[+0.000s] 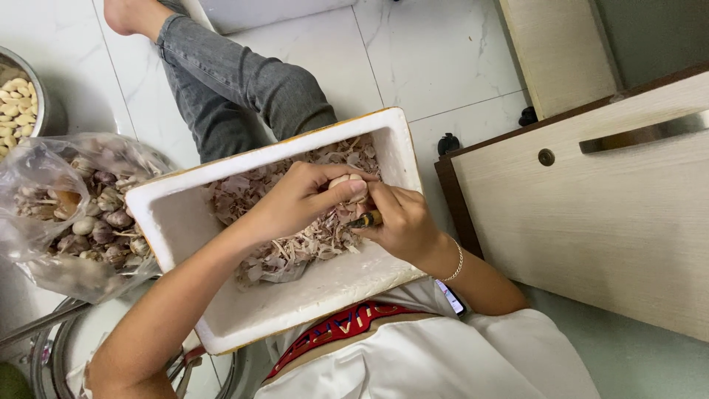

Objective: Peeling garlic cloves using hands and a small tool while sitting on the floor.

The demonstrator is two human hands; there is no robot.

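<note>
Garlic clove (347,182) at frame centre, over white foam box (384,140) full of skins (295,244). Left hand (295,199) fingers curled tight on clove. Right hand (402,222) closed on small knife (367,219), tip at clove. Bag of garlic bulbs (81,214) left; bowl of peeled cloves (18,103) upper left.

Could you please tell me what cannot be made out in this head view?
- Tool: blade hidden by right hand.
- Garlic clove: mostly covered by left hand.
- Steel bowl: cut off by the left edge.
- Box bottom: buried under skins.
</note>
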